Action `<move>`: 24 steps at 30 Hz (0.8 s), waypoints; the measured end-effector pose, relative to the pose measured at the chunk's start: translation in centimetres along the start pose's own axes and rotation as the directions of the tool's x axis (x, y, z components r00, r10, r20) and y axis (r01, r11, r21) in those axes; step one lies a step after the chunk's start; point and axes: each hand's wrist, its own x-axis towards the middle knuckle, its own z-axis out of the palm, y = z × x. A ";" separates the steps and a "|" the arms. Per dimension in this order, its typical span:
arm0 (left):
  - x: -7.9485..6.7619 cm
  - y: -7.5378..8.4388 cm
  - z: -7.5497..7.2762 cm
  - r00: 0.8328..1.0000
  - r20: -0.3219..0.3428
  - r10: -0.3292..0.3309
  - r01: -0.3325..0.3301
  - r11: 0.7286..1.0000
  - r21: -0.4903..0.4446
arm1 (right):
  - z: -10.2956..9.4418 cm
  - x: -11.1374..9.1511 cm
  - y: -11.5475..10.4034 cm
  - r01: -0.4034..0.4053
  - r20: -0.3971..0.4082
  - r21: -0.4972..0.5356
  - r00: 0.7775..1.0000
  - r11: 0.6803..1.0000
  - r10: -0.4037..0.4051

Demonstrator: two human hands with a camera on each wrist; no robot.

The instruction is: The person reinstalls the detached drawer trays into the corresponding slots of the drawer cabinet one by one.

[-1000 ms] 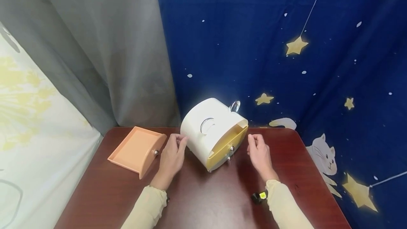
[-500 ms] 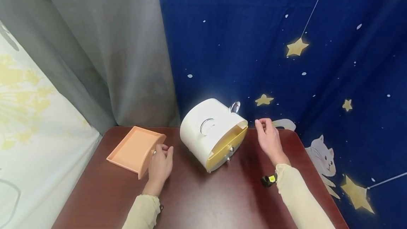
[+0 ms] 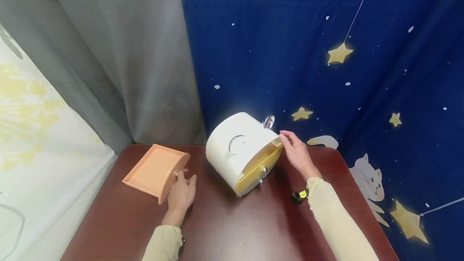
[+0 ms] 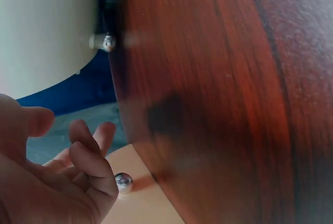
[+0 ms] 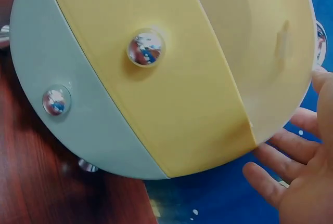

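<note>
A white rounded storage box [image 3: 226, 160] rests on the table, its upper slot vacant. Below that slot sit a yellow drawer [image 5: 182, 94] and a grey-green drawer [image 5: 83, 73], each with a silver knob. To the left lies a detached peach drawer [image 3: 154, 168], knob facing the person. My left hand [image 3: 181, 194] is at its silver knob [image 4: 124, 182], fingers loosely bent beside it and thumb well apart. My right hand [image 3: 298, 154] touches the box's right front rim, thumb near the edge and fingers extended along the outer side.
The reddish-brown table [image 3: 232, 233] ends at a back edge close behind the box. Grey curtain [image 3: 159, 71] and blue starry curtain [image 3: 261, 51] hang behind it. A silver loop [image 3: 268, 122] sticks up from the box top.
My left hand has moved left from beside the box to the peach drawer's knob. My right hand moved out to the right, then back to the box's rim. Box and drawer stay put.
</note>
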 end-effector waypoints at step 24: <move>1.3 -2.2 0.7 0.998 0.009 -0.070 0.069 0.996 0.054 | 0.3 -1.0 0.7 -0.011 0.023 0.045 1.000 0.999 0.010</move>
